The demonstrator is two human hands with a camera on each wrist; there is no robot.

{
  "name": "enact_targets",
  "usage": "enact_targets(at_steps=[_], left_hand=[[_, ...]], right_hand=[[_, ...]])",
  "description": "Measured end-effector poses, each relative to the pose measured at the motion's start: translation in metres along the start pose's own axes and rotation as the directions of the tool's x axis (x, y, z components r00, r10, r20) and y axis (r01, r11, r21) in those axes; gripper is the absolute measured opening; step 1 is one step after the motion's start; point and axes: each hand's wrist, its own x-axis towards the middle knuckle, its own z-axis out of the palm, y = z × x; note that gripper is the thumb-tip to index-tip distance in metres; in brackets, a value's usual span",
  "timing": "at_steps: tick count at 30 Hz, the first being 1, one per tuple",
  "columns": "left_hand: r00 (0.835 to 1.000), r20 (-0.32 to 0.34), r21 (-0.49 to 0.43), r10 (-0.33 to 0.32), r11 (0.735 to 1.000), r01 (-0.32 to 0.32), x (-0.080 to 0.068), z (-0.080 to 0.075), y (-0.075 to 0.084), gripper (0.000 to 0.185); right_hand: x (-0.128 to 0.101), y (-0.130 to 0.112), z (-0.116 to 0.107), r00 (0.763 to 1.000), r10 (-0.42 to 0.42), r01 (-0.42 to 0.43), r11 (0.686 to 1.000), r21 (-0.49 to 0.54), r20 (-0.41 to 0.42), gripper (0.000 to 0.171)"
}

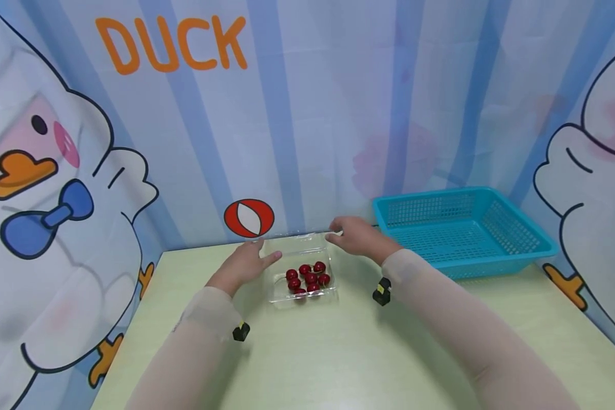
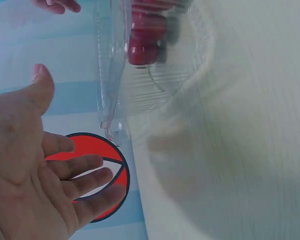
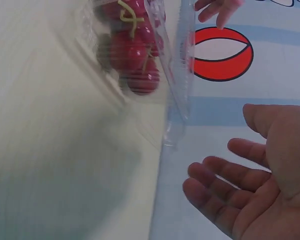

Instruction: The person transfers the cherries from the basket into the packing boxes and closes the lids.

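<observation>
Both my grips are wide and hold nothing, my left hand [image 1: 243,263] and right hand [image 1: 356,234] flanking the clear box of cherries [image 1: 303,272] near the desk's [image 1: 338,353] back edge.

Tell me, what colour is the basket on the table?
The basket is turquoise blue with a perforated mesh pattern; the head view shows it best.

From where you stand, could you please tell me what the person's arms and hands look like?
Both arms wear thin, sheer, pale sleeves reaching to the wrists. The left hand and right hand are bare, without gloves or rings that show. A small black device with a yellow mark is strapped under each wrist.
</observation>
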Motion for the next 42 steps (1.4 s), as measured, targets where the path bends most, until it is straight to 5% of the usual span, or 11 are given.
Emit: enact_targets(at_steps=[11,21,26,30,36,42], left_hand=[[0.998,0.010,-0.156,-0.057,0.986,0.057,0.009,-0.001,0.004,0.072],[0.995,-0.025,-0.313,-0.098,0.946,0.086,0.013,0.003,0.002,0.086],[0.992,-0.025,-0.452,-0.123,0.887,0.098,0.013,0.002,0.002,0.088],[0.990,-0.034,-0.531,-0.137,0.841,0.098,0.011,0.000,0.004,0.082],[0.992,-0.044,-0.551,-0.121,0.831,0.076,0.005,-0.001,0.005,0.089],[0.992,-0.050,-0.567,-0.118,0.821,0.069,0.004,0.001,0.003,0.053]], right_hand=[[0.018,0.007,0.028,0.982,0.168,-0.183,0.960,0.214,0.085,0.060],[0.020,0.014,0.034,0.980,0.198,-0.176,0.895,0.410,-0.009,0.076],[0.019,0.015,0.032,0.983,0.175,-0.129,0.862,0.490,-0.050,0.084],[0.017,0.014,0.032,0.981,0.180,-0.119,0.841,0.527,-0.067,0.082],[0.015,0.014,0.035,0.981,0.172,-0.095,0.836,0.540,-0.094,0.075],[0.013,0.012,0.039,0.980,0.179,-0.075,0.734,0.675,-0.085,0.043]])
